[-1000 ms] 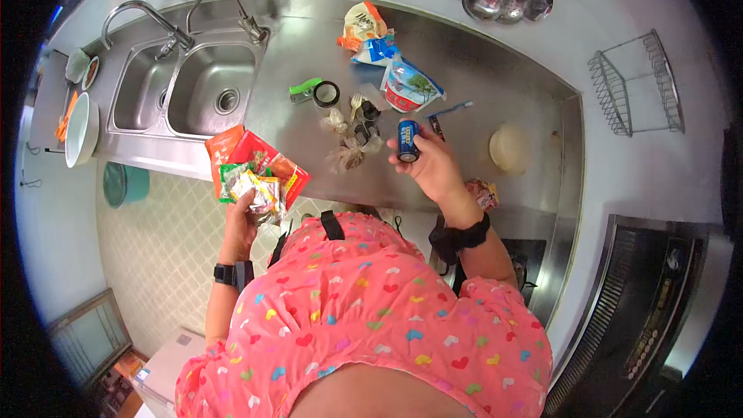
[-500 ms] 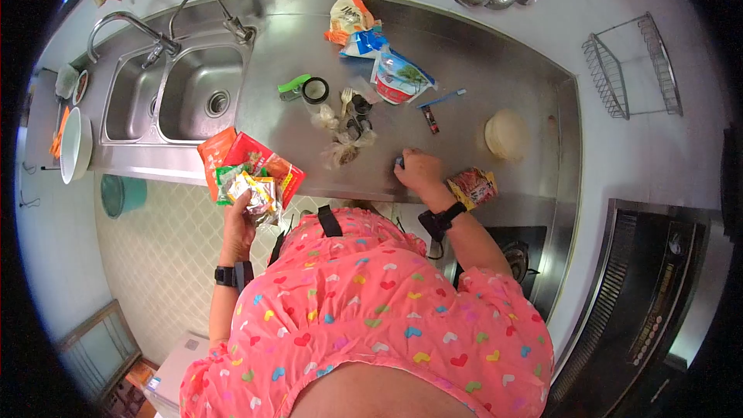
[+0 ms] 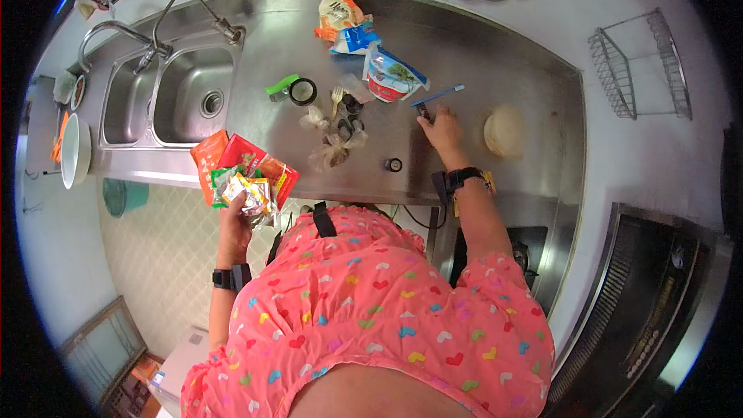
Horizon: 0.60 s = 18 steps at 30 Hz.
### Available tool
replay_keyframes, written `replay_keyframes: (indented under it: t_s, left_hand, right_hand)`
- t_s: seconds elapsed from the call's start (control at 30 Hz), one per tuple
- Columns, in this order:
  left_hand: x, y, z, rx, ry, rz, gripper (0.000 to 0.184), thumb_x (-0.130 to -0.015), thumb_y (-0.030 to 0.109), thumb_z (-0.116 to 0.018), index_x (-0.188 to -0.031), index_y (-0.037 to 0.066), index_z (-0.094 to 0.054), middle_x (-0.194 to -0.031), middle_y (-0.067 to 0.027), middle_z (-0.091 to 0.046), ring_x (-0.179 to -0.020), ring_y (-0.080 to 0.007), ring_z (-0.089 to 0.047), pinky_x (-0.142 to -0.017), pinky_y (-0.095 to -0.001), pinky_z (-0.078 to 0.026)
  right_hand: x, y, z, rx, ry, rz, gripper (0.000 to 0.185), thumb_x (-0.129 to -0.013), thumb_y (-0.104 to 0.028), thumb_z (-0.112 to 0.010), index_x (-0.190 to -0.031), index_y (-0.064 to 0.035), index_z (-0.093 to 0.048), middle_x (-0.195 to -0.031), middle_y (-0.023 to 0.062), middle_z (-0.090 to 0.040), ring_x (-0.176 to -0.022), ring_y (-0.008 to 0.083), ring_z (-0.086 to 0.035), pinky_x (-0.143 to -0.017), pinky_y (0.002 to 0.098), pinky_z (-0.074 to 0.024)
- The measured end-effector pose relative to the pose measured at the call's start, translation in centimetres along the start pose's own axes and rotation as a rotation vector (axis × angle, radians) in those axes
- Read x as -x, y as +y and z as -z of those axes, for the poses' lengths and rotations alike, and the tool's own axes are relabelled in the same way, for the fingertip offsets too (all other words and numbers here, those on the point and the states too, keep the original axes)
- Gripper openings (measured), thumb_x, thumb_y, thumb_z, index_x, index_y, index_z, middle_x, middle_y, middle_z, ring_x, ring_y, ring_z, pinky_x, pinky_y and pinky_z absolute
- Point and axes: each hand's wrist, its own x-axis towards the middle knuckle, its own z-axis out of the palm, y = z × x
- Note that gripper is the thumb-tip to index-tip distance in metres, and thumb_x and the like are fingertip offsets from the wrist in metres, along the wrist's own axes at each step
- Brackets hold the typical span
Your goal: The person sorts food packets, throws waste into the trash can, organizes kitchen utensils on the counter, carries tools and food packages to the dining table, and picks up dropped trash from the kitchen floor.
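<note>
My left hand (image 3: 235, 220) is closed around a bunch of packets, held in front of the counter edge below the sink. Among them are a red packet (image 3: 283, 176), an orange packet (image 3: 207, 161) and a silver-and-yellow sachet (image 3: 251, 192). Over the counter, my right hand (image 3: 443, 139) has its fingers apart, with the thumb and forefinger beside a small dark stick-like item (image 3: 422, 111). I cannot tell whether they touch it. Just beyond lies a blue toothbrush-like stick (image 3: 439, 97). A small dark round object (image 3: 394, 165) stands to the left of that hand.
On the steel counter (image 3: 263, 124) are a black tape roll (image 3: 303, 92), a green-handled tool (image 3: 281, 87), a pale fork (image 3: 336, 101), crumpled plastic bags (image 3: 334, 153), opened food bags (image 3: 395, 75) and a pale round stack (image 3: 504, 133). The double sink (image 3: 190, 97) is left; a stove lies right.
My right hand has let go of the small dark round object and moved away and rightward to the dark stick-like item. My left hand still holds the packets. The view has shifted slightly.
</note>
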Motion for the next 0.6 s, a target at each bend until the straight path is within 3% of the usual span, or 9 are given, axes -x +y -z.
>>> replay_keyframes:
  t_s: [0.2,0.3,0.37,0.4,0.47,0.5,0.57,0.6]
  left_hand:
    - [0.3,-0.5,0.9,-0.050,0.085,0.020,0.040,-0.083,0.015,-0.056,-0.117,-0.002,-0.044,-0.106,-0.0117,-0.058,-0.092,-0.0220,-0.061,-0.079,-0.0355,-0.051]
    - [0.4,-0.8,1.1,-0.049,0.085,-0.009,0.042,-0.083,0.018,-0.055,-0.119,-0.001,-0.043,-0.108,-0.0111,-0.058,-0.095,-0.0218,-0.060,-0.080,-0.0359,-0.051]
    - [0.7,-1.0,1.5,-0.021,0.109,0.017,0.042,-0.083,0.018,-0.056,-0.119,0.000,-0.043,-0.108,-0.0108,-0.058,-0.095,-0.0219,-0.060,-0.080,-0.0361,-0.051]
    - [1.1,-0.7,0.7,0.018,0.145,0.013,0.039,-0.082,0.014,-0.057,-0.115,-0.004,-0.045,-0.105,-0.0128,-0.058,-0.090,-0.0222,-0.062,-0.077,-0.0363,-0.053]
    - [1.1,-1.3,1.2,0.029,0.150,0.001,0.039,-0.082,0.014,-0.057,-0.115,-0.004,-0.045,-0.105,-0.0127,-0.058,-0.090,-0.0221,-0.062,-0.077,-0.0363,-0.053]
    - [1.0,-1.4,1.3,0.035,0.143,-0.008,0.039,-0.082,0.014,-0.058,-0.114,-0.004,-0.045,-0.105,-0.0127,-0.058,-0.090,-0.0220,-0.062,-0.077,-0.0363,-0.053]
    - [1.1,-1.3,1.2,0.041,0.166,0.018,0.040,-0.081,0.013,-0.058,-0.115,-0.003,-0.044,-0.105,-0.0123,-0.058,-0.089,-0.0219,-0.062,-0.077,-0.0362,-0.053]
    - [1.1,-1.3,1.0,0.044,0.170,0.008,0.040,-0.081,0.012,-0.058,-0.115,-0.003,-0.044,-0.104,-0.0123,-0.058,-0.089,-0.0221,-0.062,-0.076,-0.0360,-0.053]
  right_hand:
    - [-2.2,2.1,-4.7,-0.068,-0.002,0.017,0.042,-0.074,-0.030,-0.064,-0.103,-0.0021,-0.051,-0.094,0.0201,-0.059,-0.088,0.0372,-0.057,-0.078,0.0430,-0.0462]
    - [-2.0,1.3,-3.9,-0.130,-0.189,-0.048,0.030,-0.077,-0.020,-0.059,-0.100,-0.0025,-0.051,-0.089,0.0169,-0.060,-0.082,0.0318,-0.061,-0.070,0.0416,-0.0483]
    - [-1.1,-0.5,-1.4,-0.569,-0.368,-0.315,0.029,-0.080,-0.015,-0.057,-0.100,0.0046,-0.050,-0.085,0.0193,-0.059,-0.083,0.0321,-0.060,-0.074,0.0398,-0.0468]
    - [-0.6,-1.0,-1.2,-0.567,-0.379,-0.307,0.029,-0.080,-0.015,-0.057,-0.100,0.0046,-0.050,-0.085,0.0193,-0.059,-0.083,0.0321,-0.060,-0.074,0.0398,-0.0468]
    - [0.7,-1.8,-1.1,-0.570,-0.378,-0.008,0.023,-0.081,-0.013,-0.055,-0.097,0.0028,-0.052,-0.085,0.0166,-0.059,-0.082,0.0286,-0.061,-0.071,0.0359,-0.0473]
    - [1.0,-2.9,-0.1,-0.571,-0.388,-0.004,0.023,-0.081,-0.013,-0.055,-0.097,0.0028,-0.052,-0.085,0.0166,-0.059,-0.082,0.0286,-0.061,-0.071,0.0359,-0.0473]
    - [1.5,-5.6,2.0,-1.057,-0.643,-0.158,0.022,-0.081,-0.015,-0.054,-0.097,0.0002,-0.053,-0.086,0.0154,-0.060,-0.082,0.0277,-0.061,-0.069,0.0348,-0.0470]
    - [1.6,-6.3,1.5,-1.058,-0.650,-0.153,0.022,-0.081,-0.015,-0.054,-0.097,0.0002,-0.053,-0.086,0.0154,-0.060,-0.082,0.0277,-0.061,-0.069,0.0348,-0.0470]
